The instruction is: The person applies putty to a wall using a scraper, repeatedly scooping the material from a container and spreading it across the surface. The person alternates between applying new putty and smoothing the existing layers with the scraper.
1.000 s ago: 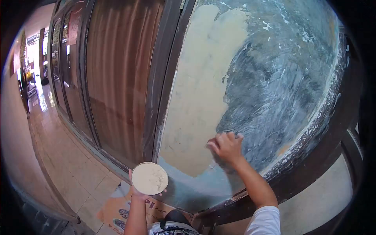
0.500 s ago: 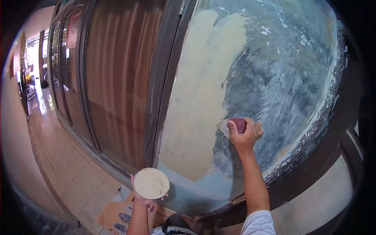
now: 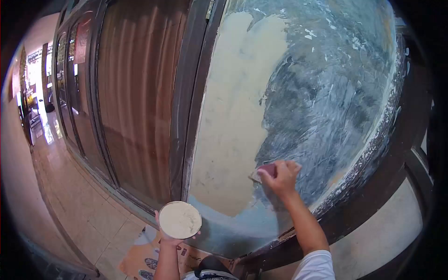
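My right hand (image 3: 283,178) grips a putty knife by its dark red handle (image 3: 268,170), the blade low against the wall (image 3: 317,102). The blade sits at the edge where a cream layer of putty (image 3: 228,116) meets bare grey-blue plaster. Low in front of me, my left hand (image 3: 169,235) is wrapped round a round container (image 3: 180,220) from below. Pale putty with a roughened patch on its right fills the container near the rim. Most of my left fingers are hidden beneath it.
Left of the wall runs a dark wooden frame (image 3: 185,102) with a curtained glass panel (image 3: 140,93). A printed orange sheet (image 3: 144,254) lies on the tiled floor (image 3: 88,205). Dark wooden panelling (image 3: 364,228) borders the wall at lower right.
My right hand has moved down and slightly left along the putty's edge, and the blade has turned to show less of its face. The container stays nearly in place.
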Motion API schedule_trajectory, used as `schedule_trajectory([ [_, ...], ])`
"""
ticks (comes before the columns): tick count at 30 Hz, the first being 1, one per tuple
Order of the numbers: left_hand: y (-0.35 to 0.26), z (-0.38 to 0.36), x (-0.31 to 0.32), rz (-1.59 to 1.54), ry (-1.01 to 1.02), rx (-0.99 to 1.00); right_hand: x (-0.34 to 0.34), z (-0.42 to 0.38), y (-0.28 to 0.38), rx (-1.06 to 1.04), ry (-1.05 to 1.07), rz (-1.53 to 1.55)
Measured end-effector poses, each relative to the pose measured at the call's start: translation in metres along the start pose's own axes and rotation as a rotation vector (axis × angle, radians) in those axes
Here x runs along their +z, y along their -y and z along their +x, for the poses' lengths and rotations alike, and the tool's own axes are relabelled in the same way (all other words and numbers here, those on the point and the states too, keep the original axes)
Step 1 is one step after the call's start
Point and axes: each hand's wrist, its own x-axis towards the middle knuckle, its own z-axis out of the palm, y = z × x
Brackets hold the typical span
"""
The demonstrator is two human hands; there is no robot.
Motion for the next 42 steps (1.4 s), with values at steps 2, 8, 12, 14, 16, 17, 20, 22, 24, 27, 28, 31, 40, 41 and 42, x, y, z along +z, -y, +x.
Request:
schedule_trajectory([
  [2, -0.002, 0.002, -0.009, 0.028, -0.014, 0.024, 0.01, -0.028, 0.002, -0.354, 0.261, -0.056],
  [8, -0.004, 0.001, -0.007, 0.012, -0.046, 0.028, -0.018, 0.021, -0.002, 0.093, -0.149, -0.075],
  [12, -0.006, -0.002, -0.013, 0.021, -0.034, 0.003, 0.006, -0.017, 0.0, -0.187, 0.181, -0.029],
  [14, -0.003, 0.002, -0.015, -0.008, 0.013, 0.001, 0.017, -0.025, -0.007, -0.457, 0.256, -0.194],
  [16, -0.001, 0.001, -0.005, -0.029, -0.109, 0.072, 0.004, 0.015, -0.009, -0.353, 0.168, -0.107],
  [17, -0.001, 0.002, -0.006, -0.034, -0.051, 0.06, -0.01, 0.037, -0.006, -0.184, 0.0, -0.108],
  [20, 0.0, 0.001, -0.001, -0.037, -0.112, 0.125, -0.016, 0.037, -0.002, -0.073, -0.051, -0.066],
  [22, -0.001, -0.004, 0.005, -0.042, -0.123, 0.13, -0.004, 0.003, 0.0, -0.117, 0.068, -0.03],
  [24, -0.005, -0.005, -0.002, -0.028, -0.009, 0.079, 0.02, -0.034, 0.001, -0.542, 0.283, -0.066],
  [27, -0.008, -0.007, -0.014, -0.021, -0.056, 0.049, 0.01, 0.011, 0.003, -0.231, 0.171, -0.028],
  [28, -0.008, -0.005, -0.015, -0.039, -0.078, 0.059, 0.002, 0.031, 0.002, -0.232, 0.169, -0.032],
  [31, -0.006, -0.005, -0.009, -0.036, -0.068, 0.049, -0.016, 0.05, -0.002, 0.08, -0.268, -0.108],
  [40, -0.002, -0.001, 0.008, -0.013, -0.086, 0.094, -0.009, 0.037, -0.004, 0.021, 0.033, -0.091],
  [41, -0.001, 0.002, 0.01, -0.044, -0.017, 0.036, -0.02, 0.053, -0.005, 0.115, -0.134, -0.137],
  [42, 0.0, 0.003, 0.011, -0.049, -0.023, 0.034, -0.023, 0.051, -0.008, 0.115, -0.127, -0.139],
])
